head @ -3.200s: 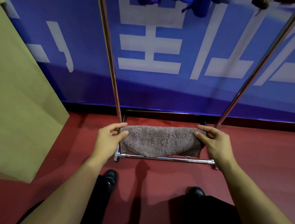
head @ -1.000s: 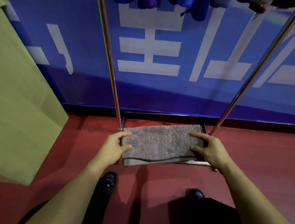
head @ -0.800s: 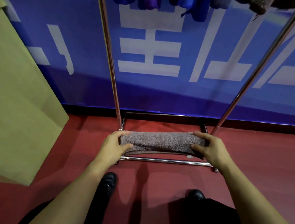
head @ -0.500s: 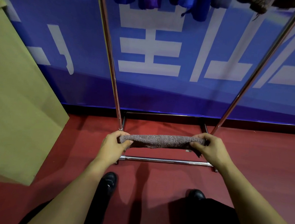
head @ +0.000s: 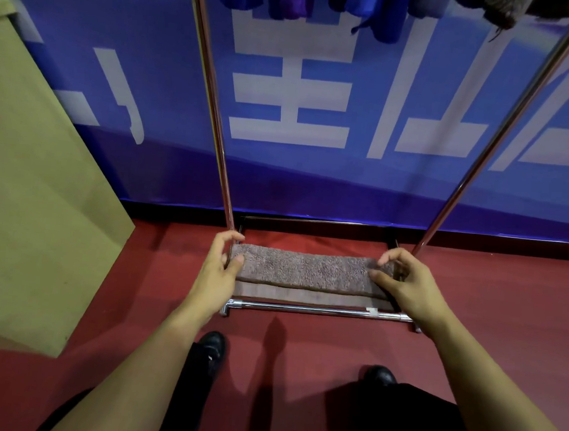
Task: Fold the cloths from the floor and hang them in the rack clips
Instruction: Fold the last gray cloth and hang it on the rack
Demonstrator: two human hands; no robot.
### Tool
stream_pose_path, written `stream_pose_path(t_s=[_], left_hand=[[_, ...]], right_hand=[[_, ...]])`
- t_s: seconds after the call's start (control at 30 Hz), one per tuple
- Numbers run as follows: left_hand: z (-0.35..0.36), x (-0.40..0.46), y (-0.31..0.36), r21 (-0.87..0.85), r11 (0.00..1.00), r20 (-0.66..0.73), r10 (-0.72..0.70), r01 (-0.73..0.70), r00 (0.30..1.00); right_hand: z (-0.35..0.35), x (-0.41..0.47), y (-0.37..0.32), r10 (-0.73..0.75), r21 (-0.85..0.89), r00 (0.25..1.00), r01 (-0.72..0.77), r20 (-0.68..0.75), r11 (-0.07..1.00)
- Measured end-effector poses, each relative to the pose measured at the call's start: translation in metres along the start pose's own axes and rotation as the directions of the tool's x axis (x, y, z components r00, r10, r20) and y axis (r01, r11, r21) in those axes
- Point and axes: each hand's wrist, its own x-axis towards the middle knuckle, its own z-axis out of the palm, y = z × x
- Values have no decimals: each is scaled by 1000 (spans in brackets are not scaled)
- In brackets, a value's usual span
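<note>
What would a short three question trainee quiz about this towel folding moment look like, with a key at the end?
1. True or false: the grey-brown cloth is already clipped up on the rack.
2. Which hand pinches the end of the cloth nearest the rack's left upright pole? A) left hand B) right hand
3. What lies on the floor just nearer the person than the cloth?

Key
1. False: it is held low, folded into a long strip, above the red floor.
2. A: the left hand; the right hand pinches the other end.
3. The rack's chrome base bar.
</note>
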Motion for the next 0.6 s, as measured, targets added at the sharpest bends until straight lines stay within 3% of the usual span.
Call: stream_pose_path(t_s=[0.2, 0.3, 0.5, 0.6], left_hand=[[0, -3, 15, -85, 996, 20, -6, 8, 1000], [0, -5, 17, -63, 997, 63, 57, -53, 996], [10, -11, 30, -8, 980, 77, 198, -198, 977], [15, -17, 32, 71, 968, 190, 223, -240, 956]], right_hand=[[0, -2, 7, 128, -221, 951, -65, 281, 973], [4, -3, 9, 174, -365, 925, -42, 338, 930], [13, -7, 12, 286, -409, 868, -108, 405, 906], [22, -11, 11, 271, -389, 846, -82, 459, 918]])
